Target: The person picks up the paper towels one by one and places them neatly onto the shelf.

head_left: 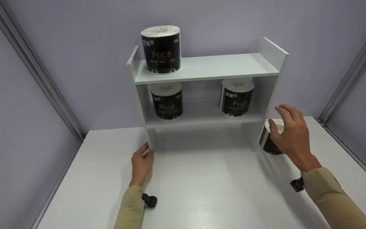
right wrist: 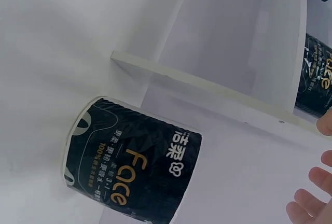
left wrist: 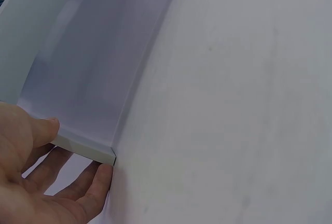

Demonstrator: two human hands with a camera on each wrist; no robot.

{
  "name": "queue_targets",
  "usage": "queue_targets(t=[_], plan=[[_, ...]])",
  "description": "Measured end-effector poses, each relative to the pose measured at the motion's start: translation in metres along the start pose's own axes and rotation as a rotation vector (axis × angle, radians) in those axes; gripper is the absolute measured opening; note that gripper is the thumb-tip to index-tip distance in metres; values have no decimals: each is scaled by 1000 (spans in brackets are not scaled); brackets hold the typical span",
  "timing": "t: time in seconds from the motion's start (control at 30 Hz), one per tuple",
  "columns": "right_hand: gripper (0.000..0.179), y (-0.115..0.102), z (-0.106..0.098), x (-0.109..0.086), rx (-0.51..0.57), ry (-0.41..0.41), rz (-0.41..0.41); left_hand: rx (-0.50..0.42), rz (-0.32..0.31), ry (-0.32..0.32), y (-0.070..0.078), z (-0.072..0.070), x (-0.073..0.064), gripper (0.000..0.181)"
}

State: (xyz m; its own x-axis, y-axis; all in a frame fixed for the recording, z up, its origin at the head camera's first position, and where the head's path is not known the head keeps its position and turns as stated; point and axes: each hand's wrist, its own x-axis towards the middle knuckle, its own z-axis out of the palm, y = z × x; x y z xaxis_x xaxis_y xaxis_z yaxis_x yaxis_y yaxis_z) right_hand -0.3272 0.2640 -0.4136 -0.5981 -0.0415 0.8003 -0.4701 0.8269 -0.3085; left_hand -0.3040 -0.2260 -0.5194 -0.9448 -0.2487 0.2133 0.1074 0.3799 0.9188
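Note:
A white two-tier shelf (head_left: 199,122) stands on the table. My left hand (head_left: 142,163) pinches the lower front edge of its left side panel (left wrist: 85,151), thumb on the inner face and fingers on the outer. My right hand (head_left: 292,135) is raised just outside the right side panel (right wrist: 207,86), fingers spread and holding nothing. Beyond it, partly covered by the hand in the head view, a toilet paper roll (right wrist: 132,162) in a black "Face" wrapper stands upright on the table.
Another black-wrapped roll (head_left: 161,52) stands at the left of the top board (head_left: 221,65). Two more rolls, one left (head_left: 167,103) and one right (head_left: 237,100), are on the middle board (head_left: 202,119). Pale walls with metal corner posts (head_left: 43,76) enclose the white table (head_left: 195,190).

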Motion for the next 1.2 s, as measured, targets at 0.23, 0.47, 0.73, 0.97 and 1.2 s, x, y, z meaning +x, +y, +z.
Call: queue_targets(t=[0.23,0.47,0.73,0.97,1.2], plan=[[45,10,3,-5,-16,-11,13,-14,-3,2,-1,0,0,50],[43,22,5,-14,-44,-15,0,-43,24,-14,-1,1,0,48],[40,35,9,-21,-97,-14,-45,-54,18,-22,-2,0,1,48],[41,46,14,-29,-123,-23,-50,-42,1,-17,-3,0,1,49],[43,53,18,-35,-131,-42,-44,-35,-2,-16,-3,0,2,50]])
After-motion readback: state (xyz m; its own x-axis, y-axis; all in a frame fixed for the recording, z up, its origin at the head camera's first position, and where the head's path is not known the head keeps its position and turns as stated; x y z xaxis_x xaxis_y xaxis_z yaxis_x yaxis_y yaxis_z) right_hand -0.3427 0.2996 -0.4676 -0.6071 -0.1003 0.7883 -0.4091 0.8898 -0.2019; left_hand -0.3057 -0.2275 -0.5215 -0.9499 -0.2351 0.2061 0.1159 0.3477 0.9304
